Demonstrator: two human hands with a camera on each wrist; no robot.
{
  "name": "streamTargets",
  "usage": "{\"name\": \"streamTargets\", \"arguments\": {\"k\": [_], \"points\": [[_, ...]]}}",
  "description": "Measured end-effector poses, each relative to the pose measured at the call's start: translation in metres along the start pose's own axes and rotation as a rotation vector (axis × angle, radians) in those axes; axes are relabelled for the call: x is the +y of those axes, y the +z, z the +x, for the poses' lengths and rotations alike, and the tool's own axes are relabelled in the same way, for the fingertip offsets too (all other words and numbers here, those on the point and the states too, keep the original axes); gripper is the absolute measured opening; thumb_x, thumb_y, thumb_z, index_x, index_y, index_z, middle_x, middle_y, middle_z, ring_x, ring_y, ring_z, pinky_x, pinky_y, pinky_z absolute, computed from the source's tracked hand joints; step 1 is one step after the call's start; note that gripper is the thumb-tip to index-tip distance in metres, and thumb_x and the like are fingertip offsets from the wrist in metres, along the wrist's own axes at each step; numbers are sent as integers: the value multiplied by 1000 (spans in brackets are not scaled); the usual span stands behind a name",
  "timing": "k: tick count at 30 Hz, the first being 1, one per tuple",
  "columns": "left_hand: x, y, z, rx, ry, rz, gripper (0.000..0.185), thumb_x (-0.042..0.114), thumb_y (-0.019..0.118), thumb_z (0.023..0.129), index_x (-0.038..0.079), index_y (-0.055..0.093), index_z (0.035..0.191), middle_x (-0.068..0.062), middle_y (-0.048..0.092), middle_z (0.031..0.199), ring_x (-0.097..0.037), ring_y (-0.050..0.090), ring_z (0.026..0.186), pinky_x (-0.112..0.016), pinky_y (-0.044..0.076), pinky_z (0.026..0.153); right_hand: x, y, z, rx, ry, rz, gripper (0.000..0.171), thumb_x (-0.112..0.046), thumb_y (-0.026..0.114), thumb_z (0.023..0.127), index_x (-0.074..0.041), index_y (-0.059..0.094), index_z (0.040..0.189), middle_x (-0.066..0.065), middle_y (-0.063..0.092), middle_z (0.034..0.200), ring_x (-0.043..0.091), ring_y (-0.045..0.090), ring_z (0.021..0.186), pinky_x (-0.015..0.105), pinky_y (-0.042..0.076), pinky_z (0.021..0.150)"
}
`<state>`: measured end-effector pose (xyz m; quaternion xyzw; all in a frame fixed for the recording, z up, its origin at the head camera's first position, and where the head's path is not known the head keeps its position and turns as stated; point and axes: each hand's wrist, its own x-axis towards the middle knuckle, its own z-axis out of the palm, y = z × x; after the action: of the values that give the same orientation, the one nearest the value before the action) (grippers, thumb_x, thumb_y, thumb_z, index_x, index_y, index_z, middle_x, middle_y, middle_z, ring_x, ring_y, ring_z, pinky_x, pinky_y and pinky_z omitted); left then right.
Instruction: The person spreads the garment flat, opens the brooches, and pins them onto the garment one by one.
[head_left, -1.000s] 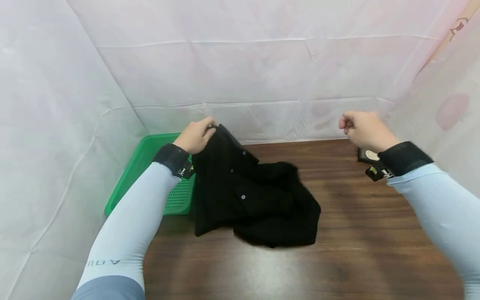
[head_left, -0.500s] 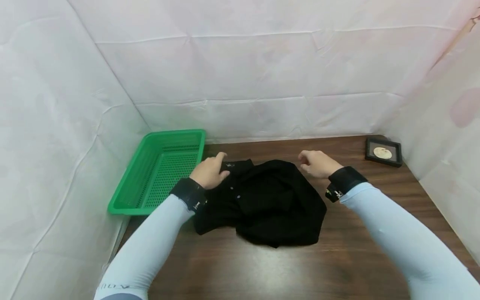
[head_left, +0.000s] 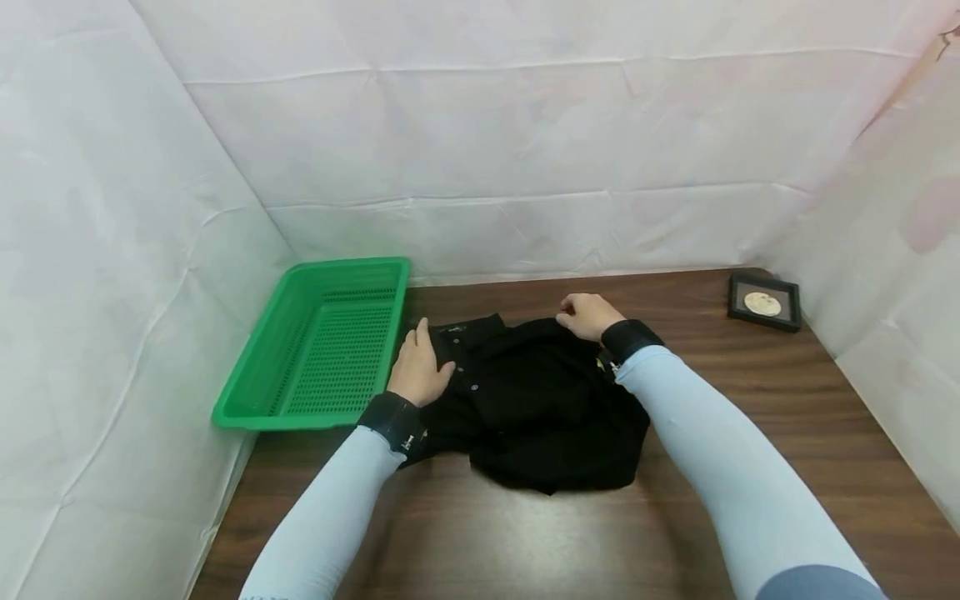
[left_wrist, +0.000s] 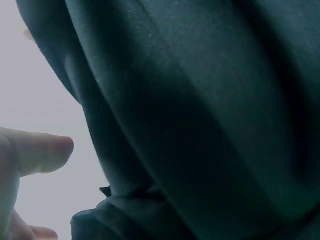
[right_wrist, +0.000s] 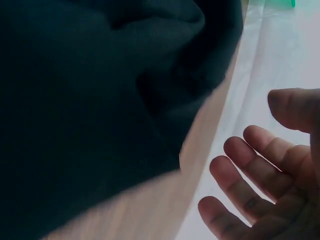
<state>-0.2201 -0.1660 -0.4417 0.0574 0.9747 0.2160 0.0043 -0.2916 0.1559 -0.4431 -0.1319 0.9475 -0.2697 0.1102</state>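
Note:
A crumpled black buttoned shirt (head_left: 540, 408) lies on the dark wooden table (head_left: 750, 392). My left hand (head_left: 420, 367) rests flat on the shirt's left side near the collar, fingers straight. My right hand (head_left: 587, 315) sits at the shirt's far edge with loosely bent fingers. The right wrist view shows those fingers (right_wrist: 250, 175) relaxed and holding nothing, with the black fabric (right_wrist: 90, 100) beside them. The left wrist view is filled with the shirt (left_wrist: 200, 110), and one fingertip (left_wrist: 37, 152) shows at the left.
A green perforated basket (head_left: 322, 350) stands at the table's left edge, touching the shirt's corner. A small dark picture frame (head_left: 763, 303) lies at the far right corner. White sheeting walls enclose the left, back and right sides.
My left hand lowered the lifted shirt onto the table and now lies flat on it. My right hand came down from the upper right to the shirt's far edge.

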Motion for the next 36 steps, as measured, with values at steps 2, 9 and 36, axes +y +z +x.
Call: {"name": "streamTargets", "arguments": {"k": [2, 9, 36], "points": [[-7, 6, 4, 23, -12, -31, 94, 28, 65, 91, 2, -1, 153, -31, 22, 150, -42, 28, 137, -51, 34, 105, 0, 10, 12, -17, 21, 14, 44, -26, 47, 103, 1, 47, 137, 21, 52, 133, 37, 50, 120, 48, 40, 99], [-26, 24, 14, 18, -86, -134, 105, 34, 64, 91, 9, -18, 151, -29, 30, 147, -40, 34, 134, -52, 39, 100, 2, 30, 32, -47, 69, 31, 46, -29, 44, 103, 2, 47, 138, 24, 51, 134, 39, 50, 119, 50, 42, 97], [-20, 26, 18, 144, -48, -63, 51, 1, 47, 93, 0, 35, 143, -14, 59, 83, -29, 57, 72, -39, 47, 59, 3, 13, 41, 76, -14, 109, 27, -24, 46, 100, -7, 57, 82, 7, 51, 74, 23, 44, 63, 36, 36, 65]]}}
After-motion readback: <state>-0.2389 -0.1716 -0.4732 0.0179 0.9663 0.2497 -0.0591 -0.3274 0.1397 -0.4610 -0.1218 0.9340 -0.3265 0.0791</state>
